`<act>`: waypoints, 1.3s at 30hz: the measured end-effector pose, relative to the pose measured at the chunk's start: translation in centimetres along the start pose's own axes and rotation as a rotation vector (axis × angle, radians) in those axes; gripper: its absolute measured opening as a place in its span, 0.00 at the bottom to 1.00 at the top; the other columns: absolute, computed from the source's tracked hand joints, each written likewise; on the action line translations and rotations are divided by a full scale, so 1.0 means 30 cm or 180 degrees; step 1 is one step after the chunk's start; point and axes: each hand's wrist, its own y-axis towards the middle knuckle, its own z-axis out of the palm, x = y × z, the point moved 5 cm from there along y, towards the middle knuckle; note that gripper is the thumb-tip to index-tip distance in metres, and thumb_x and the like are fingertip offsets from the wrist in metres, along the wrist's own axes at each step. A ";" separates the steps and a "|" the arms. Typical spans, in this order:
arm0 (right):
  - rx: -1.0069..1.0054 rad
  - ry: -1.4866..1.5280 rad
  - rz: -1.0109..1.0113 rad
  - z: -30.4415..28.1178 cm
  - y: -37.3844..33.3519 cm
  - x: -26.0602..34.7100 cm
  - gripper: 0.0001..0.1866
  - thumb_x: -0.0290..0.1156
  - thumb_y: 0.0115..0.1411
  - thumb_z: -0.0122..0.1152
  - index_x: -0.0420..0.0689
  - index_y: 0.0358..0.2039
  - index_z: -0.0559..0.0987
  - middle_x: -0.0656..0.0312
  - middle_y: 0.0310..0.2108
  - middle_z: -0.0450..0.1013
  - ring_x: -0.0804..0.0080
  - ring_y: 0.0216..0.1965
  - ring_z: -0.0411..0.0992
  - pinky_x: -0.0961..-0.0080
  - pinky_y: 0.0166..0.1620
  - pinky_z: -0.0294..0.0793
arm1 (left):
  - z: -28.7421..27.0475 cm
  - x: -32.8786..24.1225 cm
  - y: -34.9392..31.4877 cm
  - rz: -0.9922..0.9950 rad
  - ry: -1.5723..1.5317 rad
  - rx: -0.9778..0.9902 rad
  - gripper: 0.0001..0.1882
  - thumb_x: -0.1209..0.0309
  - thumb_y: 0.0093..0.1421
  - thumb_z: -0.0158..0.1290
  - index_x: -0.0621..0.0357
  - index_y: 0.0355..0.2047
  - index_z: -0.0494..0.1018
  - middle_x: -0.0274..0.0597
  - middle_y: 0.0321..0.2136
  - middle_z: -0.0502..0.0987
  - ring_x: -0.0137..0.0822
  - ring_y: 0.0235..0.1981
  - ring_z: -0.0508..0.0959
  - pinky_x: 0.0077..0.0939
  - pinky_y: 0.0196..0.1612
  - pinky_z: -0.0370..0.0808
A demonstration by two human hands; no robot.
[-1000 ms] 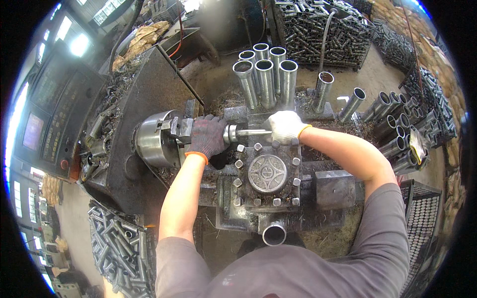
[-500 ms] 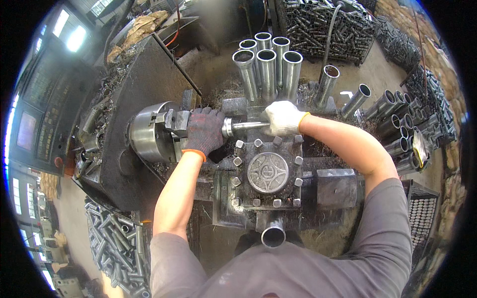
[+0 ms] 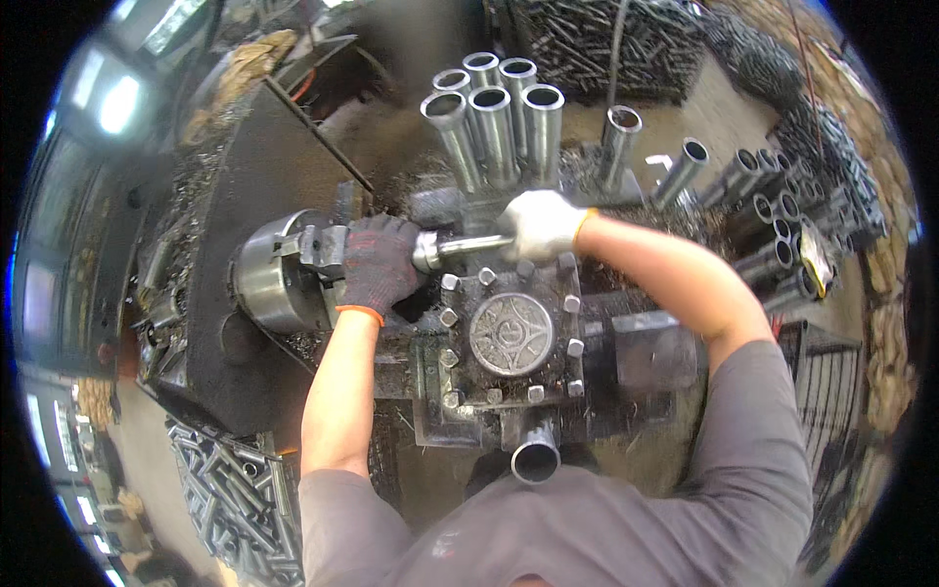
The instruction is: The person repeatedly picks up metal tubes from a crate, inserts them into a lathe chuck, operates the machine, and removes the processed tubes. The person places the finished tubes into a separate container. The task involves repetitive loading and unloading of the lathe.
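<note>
right grip [image 3: 544,225] around metal rod [image 3: 477,244]

Light [image 3: 119,105]: glaring white, upper left
Chuck [image 3: 279,271]: shiny highlights
Panel [image 3: 73,264]: dim, hazy
Far tubes [image 3: 606,49]: blurred
Edges: curved, fading to black

Chuck [image 3: 279,276] stands left of rod [image 3: 473,245] — tubes [image 3: 497,137] behind.

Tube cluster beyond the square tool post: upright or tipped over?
Upright: the steel tubes stand on end, leaning slightly in this fisheye view, with their round mouths facing up.
</note>
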 end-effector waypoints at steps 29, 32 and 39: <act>0.0105 0.0048 -0.0225 -0.148 0.186 0.258 0.38 0.56 0.54 0.72 0.39 0.56 0.81 0.45 0.50 0.83 0.52 0.47 0.82 0.59 0.52 0.80 | 0.035 0.465 -0.457 -0.0931 0.0109 -0.2156 0.38 0.62 0.61 0.59 0.51 0.73 0.66 0.46 0.72 0.67 0.52 0.76 0.61 0.52 0.80 0.51; 0.1191 -0.0343 -0.0423 0.000 0.398 0.332 0.35 0.55 0.48 0.76 0.39 0.48 0.86 0.48 0.43 0.85 0.60 0.41 0.81 0.60 0.46 0.79 | 0.021 0.456 -0.452 -0.1009 -0.0001 -0.2241 0.41 0.57 0.60 0.59 0.50 0.74 0.64 0.48 0.73 0.65 0.55 0.78 0.57 0.54 0.81 0.48; 0.2033 0.0998 -0.0506 0.071 0.483 0.245 0.26 0.43 0.54 0.76 0.40 0.49 0.85 0.54 0.38 0.84 0.64 0.35 0.81 0.64 0.38 0.82 | 0.028 0.426 -0.461 -0.1179 0.0134 -0.2235 0.43 0.57 0.57 0.56 0.53 0.74 0.65 0.50 0.76 0.61 0.53 0.78 0.57 0.54 0.80 0.49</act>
